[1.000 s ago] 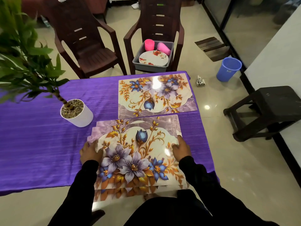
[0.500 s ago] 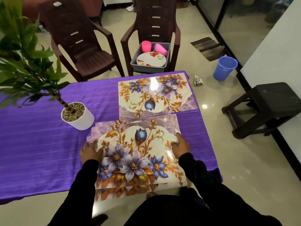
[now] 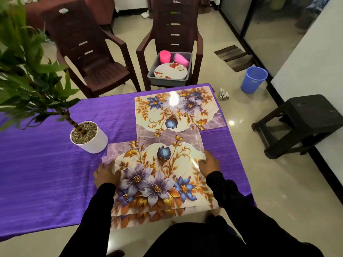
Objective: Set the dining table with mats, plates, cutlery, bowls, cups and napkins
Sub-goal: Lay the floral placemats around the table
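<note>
Now squaring a stack of floral mats [image 3: 157, 175] at the near edge of the purple-clothed counter [image 3: 46, 173], both hands on top.

Left hand [image 3: 106, 174] and right hand [image 3: 209, 164] lie on the stack's side edges, fingers fairly straight and pressing, not pinching; at least 2 lower mats peek out and overhang the counter's edge. To do it well, I would slide the top mat off with flat palms, keeping the rest pinned, and match it to the 1 mat already laid [image 3: 178, 110] beyond. On a chair, a grey tub [image 3: 168, 81] holds flowered plates [image 3: 169, 71] and 2 pink cups [image 3: 165, 56]; a white pot [image 3: 92, 140] holds gravel and a plant.
</note>
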